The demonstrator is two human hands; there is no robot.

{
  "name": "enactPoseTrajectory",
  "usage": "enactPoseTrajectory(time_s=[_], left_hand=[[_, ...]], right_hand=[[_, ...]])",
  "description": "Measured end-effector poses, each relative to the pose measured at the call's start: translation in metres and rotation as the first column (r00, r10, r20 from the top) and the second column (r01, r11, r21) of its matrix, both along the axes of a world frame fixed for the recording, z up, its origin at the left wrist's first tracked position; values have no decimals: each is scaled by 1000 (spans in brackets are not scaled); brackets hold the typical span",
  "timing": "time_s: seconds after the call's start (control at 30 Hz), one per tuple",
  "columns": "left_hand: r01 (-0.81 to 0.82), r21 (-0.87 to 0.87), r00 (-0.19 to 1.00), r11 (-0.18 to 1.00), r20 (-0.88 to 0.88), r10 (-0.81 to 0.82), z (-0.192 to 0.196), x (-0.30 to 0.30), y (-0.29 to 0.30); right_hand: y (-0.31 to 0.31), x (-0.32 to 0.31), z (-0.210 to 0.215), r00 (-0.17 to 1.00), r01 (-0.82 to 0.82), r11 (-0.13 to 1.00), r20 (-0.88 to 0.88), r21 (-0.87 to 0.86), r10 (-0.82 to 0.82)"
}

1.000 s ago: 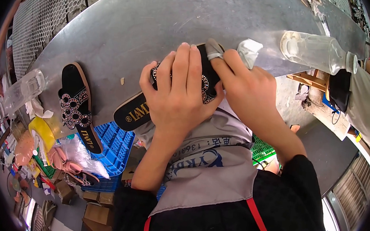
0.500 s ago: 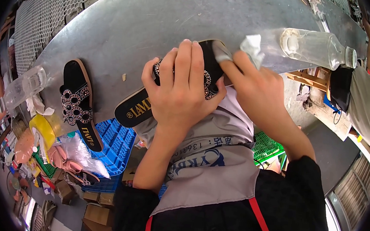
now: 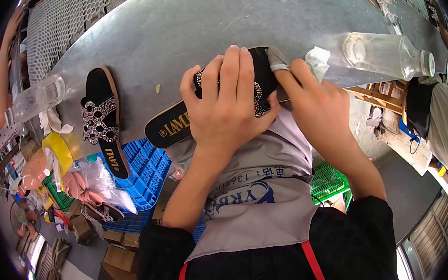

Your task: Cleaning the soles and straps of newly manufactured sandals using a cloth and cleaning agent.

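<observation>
Table: a grey metal table (image 3: 201, 30) curves across the scene, carrying a pair of black sandals and two clear bottles.
Blue crate: an open-lattice plastic crate (image 3: 150, 171) sits below the table's near edge; a clear plastic bag (image 3: 104, 182) overlaps its left side, though whether the bag lies inside cannot be told.
Green crate: a second lattice crate (image 3: 328, 182) shows beyond the worker's apron (image 3: 260, 219), its contents unclear.
Cardboard box: a brown box (image 3: 120, 259) stands on the floor at lower left, its contents hidden.
Right-hand bottle: a clear, capped bottle (image 3: 381, 53) shows a pale ring near its base; any liquid is hard to make out.
Left-hand bottle: a similar bottle (image 3: 40, 96) stands at the table's far left, its contents also unclear.
Held sandal: a black sandal (image 3: 169, 128) with a jewelled strap lies tilted at the table's near edge, under both hands.
Mate: the other sandal (image 3: 102, 120) rests to the left, its heel reaching over the blue crate.
Left hand: the hand (image 3: 221, 111) grips the sandal, fingers over the strap.
Right hand: bent fingers grip a cloth (image 3: 277, 60); the hand (image 3: 319, 103) holds its grey, wrapped tip against the sandal's toe end.
</observation>
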State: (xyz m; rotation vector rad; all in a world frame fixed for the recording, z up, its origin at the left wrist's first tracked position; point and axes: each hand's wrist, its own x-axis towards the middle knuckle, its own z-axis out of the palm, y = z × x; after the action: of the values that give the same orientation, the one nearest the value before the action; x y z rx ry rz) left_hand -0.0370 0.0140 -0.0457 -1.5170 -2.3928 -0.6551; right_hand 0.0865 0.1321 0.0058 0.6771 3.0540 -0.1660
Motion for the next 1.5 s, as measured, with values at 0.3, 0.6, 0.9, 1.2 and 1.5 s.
enactPoseTrajectory(time_s=[0.3, 0.6, 0.9, 1.2, 1.5], left_hand=[[13, 19, 1000, 1000, -14, -13, -1, -3, 0], [20, 17, 999, 1000, -25, -19, 0, -3, 0], [23, 12, 1000, 1000, 8, -23, 3, -2, -2], [28, 41, 1000, 999, -13, -27, -2, -4, -2], [87, 48, 996, 995, -2, -87, 1, -4, -1]], right_hand=[[5, -9, -8, 991, -61, 998, -121, -19, 59], [3, 12, -8, 995, -22, 997, -94, -71, 15], [1, -3, -14, 983, -56, 998, -175, -22, 52], [11, 11, -9, 988, -102, 995, -113, -9, 101], [22, 5, -9, 989, -118, 993, -93, -11, 116]])
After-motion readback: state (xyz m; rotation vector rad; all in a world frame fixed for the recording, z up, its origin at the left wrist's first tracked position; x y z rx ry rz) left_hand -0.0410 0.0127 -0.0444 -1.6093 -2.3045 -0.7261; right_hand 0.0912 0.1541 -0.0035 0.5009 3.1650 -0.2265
